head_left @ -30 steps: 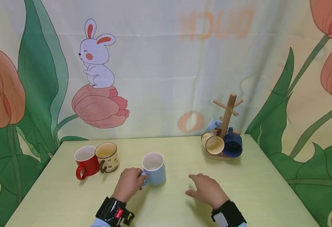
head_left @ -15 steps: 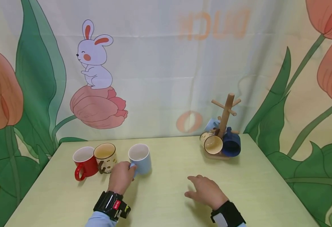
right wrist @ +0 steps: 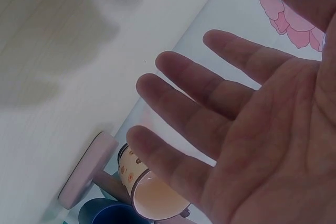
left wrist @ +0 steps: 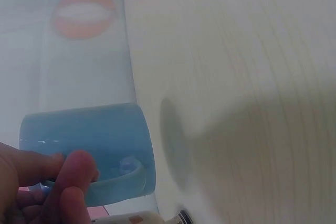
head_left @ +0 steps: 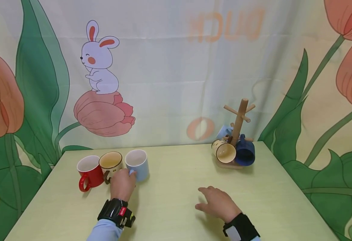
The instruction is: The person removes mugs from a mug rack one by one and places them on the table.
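Observation:
My left hand point(head_left: 123, 184) pinches the handle of a light blue mug point(head_left: 138, 167), which stands upright with a white inside. In the left wrist view, thumb and fingers close on that handle point(left wrist: 123, 186), and a gap shows between the mug's base and its shadow on the table. Just left of it is a cream patterned mug point(head_left: 111, 161) with a brown handle, partly hidden by the hand. Beside that one stands a red mug point(head_left: 94, 172). Over the table's right half hovers my right hand point(head_left: 217, 203), fingers spread and holding nothing; its bare palm point(right wrist: 273, 129) fills the right wrist view.
At the back right stands a wooden mug tree point(head_left: 239, 124). A cream patterned mug point(head_left: 225, 152), a dark blue mug point(head_left: 245, 153) and a light blue mug point(head_left: 223, 132) hang on it. Behind the pale table point(head_left: 169, 214) hangs a printed cloth point(head_left: 163, 83).
My left hand has carried the light blue mug leftward and slightly back, from mid-table to beside the cream mug. My right hand has stayed nearly still.

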Demonstrator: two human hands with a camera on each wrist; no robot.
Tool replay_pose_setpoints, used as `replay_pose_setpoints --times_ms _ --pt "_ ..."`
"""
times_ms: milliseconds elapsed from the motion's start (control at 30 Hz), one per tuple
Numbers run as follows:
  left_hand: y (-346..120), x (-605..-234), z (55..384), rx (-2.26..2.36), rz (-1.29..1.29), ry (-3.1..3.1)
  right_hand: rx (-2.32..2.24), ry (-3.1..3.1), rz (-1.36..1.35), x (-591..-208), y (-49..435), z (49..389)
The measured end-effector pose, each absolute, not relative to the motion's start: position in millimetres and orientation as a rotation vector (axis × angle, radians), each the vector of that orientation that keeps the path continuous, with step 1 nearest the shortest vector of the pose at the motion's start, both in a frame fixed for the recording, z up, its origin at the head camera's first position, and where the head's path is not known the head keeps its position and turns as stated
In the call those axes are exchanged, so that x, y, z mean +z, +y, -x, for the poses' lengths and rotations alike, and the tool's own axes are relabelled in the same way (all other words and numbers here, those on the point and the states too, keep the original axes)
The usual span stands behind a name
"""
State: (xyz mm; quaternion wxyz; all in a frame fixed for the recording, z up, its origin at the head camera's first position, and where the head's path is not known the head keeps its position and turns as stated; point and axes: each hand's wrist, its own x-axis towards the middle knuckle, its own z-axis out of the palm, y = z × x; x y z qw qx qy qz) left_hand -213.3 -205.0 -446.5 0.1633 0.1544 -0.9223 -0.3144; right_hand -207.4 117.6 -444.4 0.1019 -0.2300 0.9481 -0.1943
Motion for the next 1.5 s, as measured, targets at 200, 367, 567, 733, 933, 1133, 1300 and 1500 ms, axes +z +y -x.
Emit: replay_pose_setpoints --times_ms 200,367,567,733,933,1133,1300,1500 --pt "-207.0 -448.0 219.6 -0.854 -0.447 -2.611 -0.584 2.788 0.686 -443.6 118.7 207.2" --pt "-208.4 -449.0 224.4 -0.848 -0.509 -2.641 -0.579 2.78 0.672 -443.9 118.7 207.9" --pt "-208.6 -453.6 227.1 -0.81 -0.536 -2.63 -0.578 2.782 0.68 -445.2 119.4 207.3" --pt "-209.4 -460.3 226.9 -0.833 -0.57 -2.634 -0.581 2.785 0.691 -445.2 120.0 206.0" --pt "-212.7 -462.7 225.2 -0.839 -0.532 -2.642 -0.579 2.797 0.723 -445.8 120.4 205.8" --pt "-214.6 -464.8 223.5 -0.812 -0.512 -2.692 -0.574 2.803 0.741 -449.0 121.0 205.3" --pt "-216.6 -466.8 221.9 -0.796 -0.472 -2.717 -0.583 2.795 0.717 -449.8 121.9 205.0" --pt "-219.4 -467.6 213.9 -0.816 -0.429 -2.733 -0.588 2.79 0.707 -449.8 123.0 205.6"
